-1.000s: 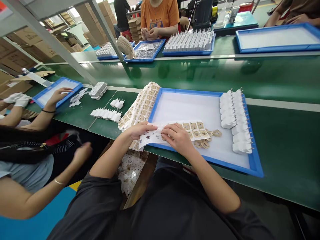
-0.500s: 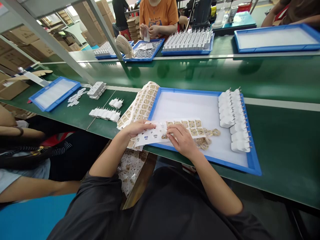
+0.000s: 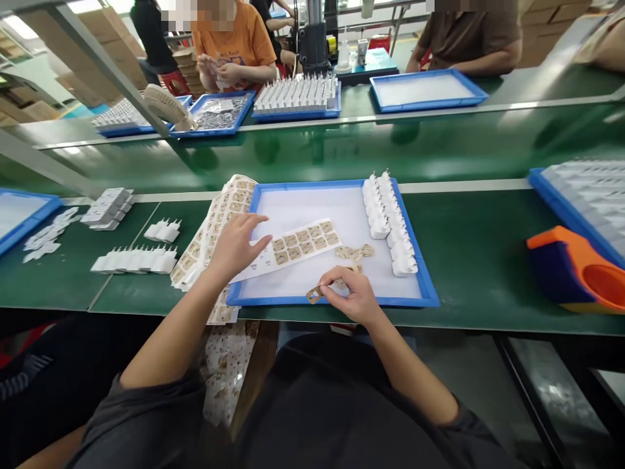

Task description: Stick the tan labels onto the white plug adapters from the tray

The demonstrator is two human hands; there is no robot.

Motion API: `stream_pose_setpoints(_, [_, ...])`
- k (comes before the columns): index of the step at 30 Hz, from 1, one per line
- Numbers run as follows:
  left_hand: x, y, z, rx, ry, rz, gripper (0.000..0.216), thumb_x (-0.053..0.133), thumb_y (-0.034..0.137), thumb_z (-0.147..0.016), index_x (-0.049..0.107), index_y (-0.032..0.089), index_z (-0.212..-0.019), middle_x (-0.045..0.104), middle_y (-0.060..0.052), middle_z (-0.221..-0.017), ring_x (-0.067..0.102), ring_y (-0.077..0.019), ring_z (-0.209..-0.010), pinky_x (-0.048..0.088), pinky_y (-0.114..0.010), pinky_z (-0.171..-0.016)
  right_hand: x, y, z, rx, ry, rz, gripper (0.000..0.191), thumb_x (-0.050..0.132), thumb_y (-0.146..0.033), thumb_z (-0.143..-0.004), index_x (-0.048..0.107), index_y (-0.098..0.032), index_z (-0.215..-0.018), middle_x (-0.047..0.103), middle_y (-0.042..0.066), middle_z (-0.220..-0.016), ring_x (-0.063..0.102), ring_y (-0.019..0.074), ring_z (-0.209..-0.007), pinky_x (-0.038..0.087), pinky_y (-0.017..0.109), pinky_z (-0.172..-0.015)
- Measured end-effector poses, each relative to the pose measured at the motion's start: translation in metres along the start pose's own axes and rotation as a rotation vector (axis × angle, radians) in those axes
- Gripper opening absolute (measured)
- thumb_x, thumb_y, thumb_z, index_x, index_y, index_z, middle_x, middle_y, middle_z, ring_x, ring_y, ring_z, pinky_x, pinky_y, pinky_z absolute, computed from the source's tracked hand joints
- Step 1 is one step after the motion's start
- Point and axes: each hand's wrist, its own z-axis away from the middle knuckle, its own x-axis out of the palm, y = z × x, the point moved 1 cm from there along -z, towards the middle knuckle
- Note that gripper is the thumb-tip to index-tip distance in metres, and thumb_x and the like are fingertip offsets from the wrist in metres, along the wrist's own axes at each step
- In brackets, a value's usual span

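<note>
My right hand (image 3: 349, 294) pinches a small tan sticker (image 3: 314, 295) over the front edge of a blue-rimmed tray (image 3: 332, 301). Above the left part of that tray, my left hand (image 3: 240, 242) has its fingers apart and holds nothing. A strip of tan stickers on white backing (image 3: 305, 241) lies in the tray beside the left hand, its left end bare of stickers. Loose tan pieces (image 3: 360, 251) are piled just beyond my right hand. White plug adapters (image 3: 401, 241) stand in two rows along the tray's right side.
Sticker sheets (image 3: 217, 215) are stacked left of the tray. More white plugs (image 3: 134, 260) and white flat pieces (image 3: 51, 231) sit farther left. An orange and navy tape dispenser (image 3: 576, 270) stands at right by another tray (image 3: 581, 215). Co-workers sit across the green bench.
My left hand has let go of the sticker strip, which now lies in the tray. My right hand has drawn back toward me with a sticker. The view has turned right.
</note>
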Motion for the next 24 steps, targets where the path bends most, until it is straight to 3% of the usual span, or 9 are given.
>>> stream_pose_setpoints(3, [0.018, 0.067, -0.038, 0.299, -0.048, 0.084, 0.035, 0.056, 0.037, -0.096, 0.063, 0.02, -0.126, 0.068, -0.012, -0.124, 0.059, -0.0302, -0.12, 0.046, -0.044, -0.106, -0.002, 0.0, 0.006, -0.031, -0.005, 0.041, 0.01, 0.063, -0.03, -0.094, 0.066, -0.022, -0.087, 0.074, 0.004, -0.081, 0.068, 0.0175, -0.074, 0.055, 0.032, -0.072])
stream_pose_setpoints(6, [0.05, 0.132, -0.074, 0.604, -0.036, 0.032, 0.043, 0.059, 0.022, -0.092, 0.058, 0.02, -0.136, 0.057, -0.016, -0.145, 0.05, -0.0329, -0.136, 0.041, -0.048, -0.111, -0.005, 0.002, 0.012, -0.05, -0.01, 0.073, 0.009, 0.063, -0.029, -0.095, 0.067, -0.022, -0.092, 0.076, 0.004, -0.084, 0.069, 0.0182, -0.076, 0.056, 0.033, -0.073])
stream_pose_setpoints(8, [0.074, 0.162, -0.09, 0.742, -0.011, -0.023, 0.049, 0.059, 0.014, -0.09, 0.055, 0.021, -0.139, 0.046, -0.017, -0.156, 0.042, -0.0342, -0.144, 0.036, -0.052, -0.115, -0.008, 0.004, 0.014, -0.068, -0.01, 0.061, 0.009, 0.063, -0.029, -0.096, 0.067, -0.022, -0.091, 0.077, 0.004, -0.084, 0.069, 0.0183, -0.077, 0.056, 0.034, -0.074])
stream_pose_setpoints(11, [0.103, 0.187, -0.101, 0.809, 0.029, -0.097, 0.037, 0.051, 0.008, -0.093, 0.061, 0.016, -0.127, 0.042, -0.018, -0.159, 0.04, -0.0332, -0.147, 0.032, -0.053, -0.119, -0.012, 0.006, 0.016, -0.074, -0.021, 0.002, 0.01, 0.062, -0.028, -0.097, 0.067, -0.023, -0.09, 0.076, 0.004, -0.083, 0.069, 0.0188, -0.078, 0.057, 0.034, -0.074])
stream_pose_setpoints(14, [0.114, 0.192, -0.102, 0.792, 0.019, -0.126, 0.032, 0.042, 0.004, -0.095, 0.063, 0.012, -0.118, 0.051, -0.02, -0.152, 0.045, -0.0313, -0.144, 0.036, -0.05, -0.116, -0.016, 0.005, 0.016, -0.056, -0.047, -0.015, 0.011, 0.063, -0.031, -0.096, 0.068, -0.024, -0.09, 0.074, 0.006, -0.091, 0.069, 0.0199, -0.087, 0.058, 0.036, -0.079])
stream_pose_setpoints(17, [0.106, 0.183, -0.095, 0.691, -0.065, -0.013, 0.022, 0.045, 0.008, -0.097, 0.061, 0.013, -0.111, 0.064, -0.018, -0.132, 0.058, -0.0306, -0.128, 0.044, -0.047, -0.106, -0.018, 0.005, 0.016, -0.058, -0.042, -0.009, 0.015, 0.065, -0.034, -0.094, 0.07, -0.023, -0.086, 0.068, 0.008, -0.103, 0.068, 0.0203, -0.094, 0.057, 0.038, -0.086])
stream_pose_setpoints(19, [0.091, 0.169, -0.082, 0.512, -0.099, 0.189, 0.012, 0.061, 0.018, -0.093, 0.058, 0.016, -0.104, 0.069, -0.015, -0.117, 0.063, -0.0288, -0.114, 0.049, -0.043, -0.098, -0.019, 0.007, 0.017, -0.066, -0.01, -0.069, 0.014, 0.065, -0.033, -0.095, 0.07, -0.022, -0.086, 0.067, 0.008, -0.103, 0.067, 0.0202, -0.095, 0.057, 0.037, -0.085])
stream_pose_setpoints(22, [0.067, 0.141, -0.05, 0.182, -0.103, 0.668, 0.038, 0.081, 0.033, -0.08, 0.051, 0.021, -0.101, 0.067, -0.008, -0.108, 0.066, -0.0222, -0.101, 0.052, -0.035, -0.089, -0.019, 0.011, 0.019, -0.034, 0.057, -0.253, 0.008, 0.064, -0.029, -0.095, 0.067, -0.023, -0.09, 0.068, 0.005, -0.089, 0.066, 0.0183, -0.085, 0.056, 0.035, -0.079])
stream_pose_setpoints(24, [0.057, 0.124, -0.024, 0.035, -0.113, 1.012, 0.052, 0.087, 0.037, -0.073, 0.048, 0.023, -0.105, 0.065, -0.004, -0.106, 0.066, -0.0187, -0.098, 0.053, -0.03, -0.086, -0.019, 0.012, 0.019, 0.034, 0.115, -0.365, 0.008, 0.066, -0.03, -0.094, 0.065, -0.024, -0.09, 0.066, 0.003, -0.083, 0.064, 0.017, -0.079, 0.055, 0.033, -0.074])
